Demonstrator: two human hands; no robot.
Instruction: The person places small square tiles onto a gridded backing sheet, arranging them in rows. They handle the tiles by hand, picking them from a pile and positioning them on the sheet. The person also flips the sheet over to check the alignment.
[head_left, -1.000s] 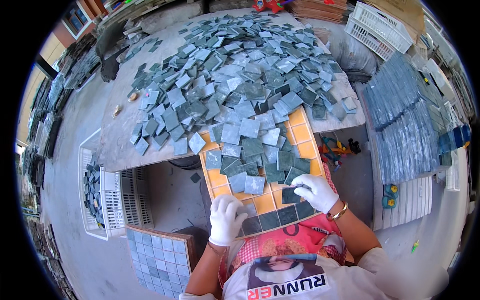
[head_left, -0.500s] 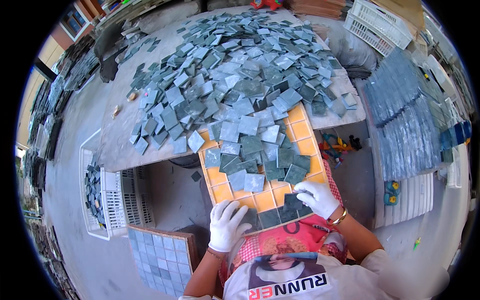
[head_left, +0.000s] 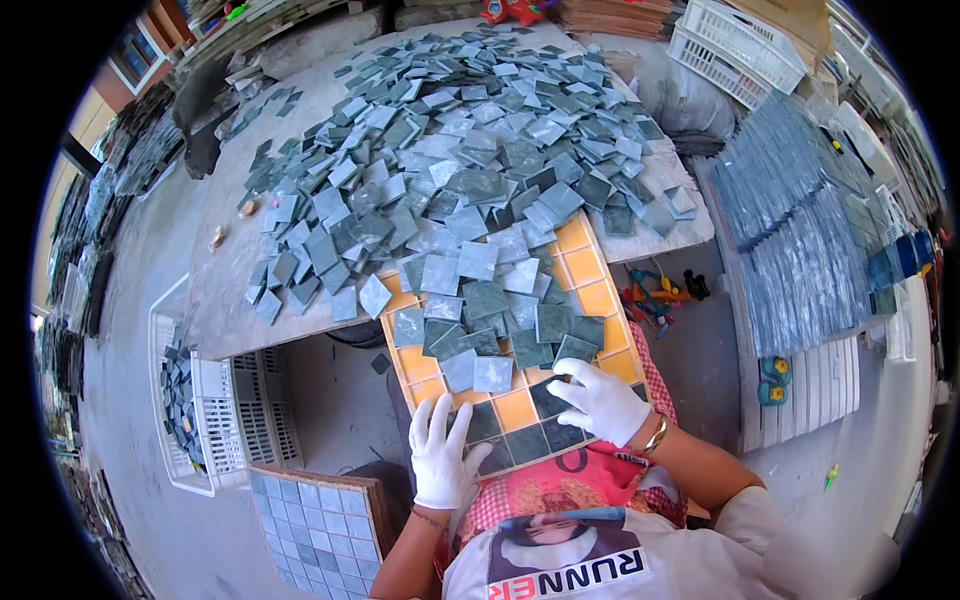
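Observation:
A shallow grid tray [head_left: 618,372] with orange cells and pale dividers rests against my lap and the table edge. Square dark green stone tiles [head_left: 525,444] sit in its near cells, while loose grey-green tiles [head_left: 493,374] lie heaped over its far part. Gloved in white, my left hand [head_left: 438,455] is open at the tray's near left corner, fingers spread over the edge. My right hand [head_left: 603,400], also white-gloved, has its fingers bent around the edge of a dark tile [head_left: 548,398] in the second row. Its fingertips partly cover that tile.
A large tile pile [head_left: 440,150] covers the table [head_left: 235,270]. White crates [head_left: 225,415] with tiles stand at left, near a tile-filled panel [head_left: 315,525]. Stacked tiles [head_left: 790,230] rise at right. Colourful toys [head_left: 665,292] lie under the table.
My right hand has moved left and slightly up along the second row. My left hand has shifted slightly left, and a dark tile now shows in the second row beside it.

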